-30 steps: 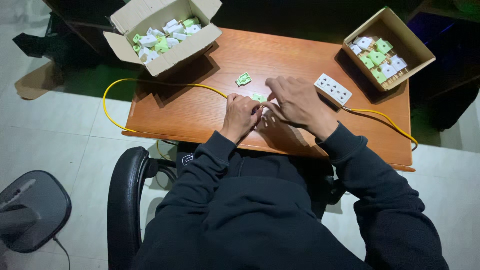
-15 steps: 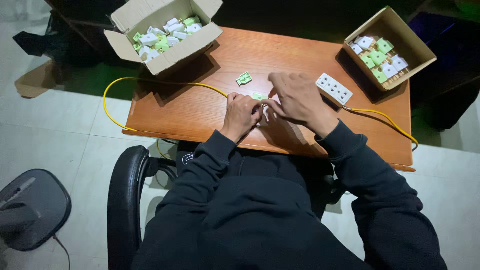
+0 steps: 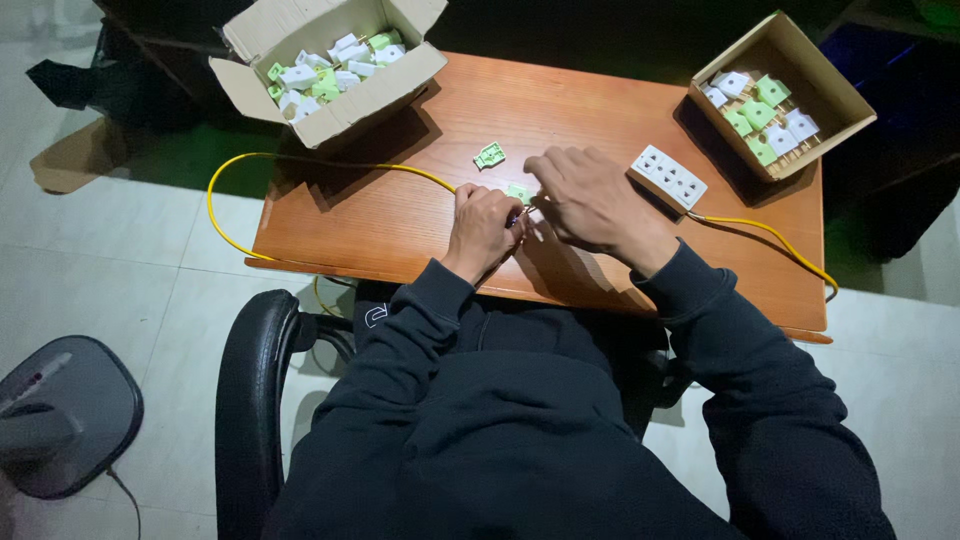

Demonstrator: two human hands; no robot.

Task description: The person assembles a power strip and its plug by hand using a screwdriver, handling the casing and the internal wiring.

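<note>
Both hands work near the front edge of the bench, with bare wood to their left. The left hand is curled shut around the yellow cable; the right hand pinches a small green plug part, mostly hidden by fingers. The left box and the right box hold green and white plug parts.

Left box: open cardboard carton of green and white plugs
Right box: smaller carton, same parts
Chair: black armrest
Floor: grey fan base
</note>
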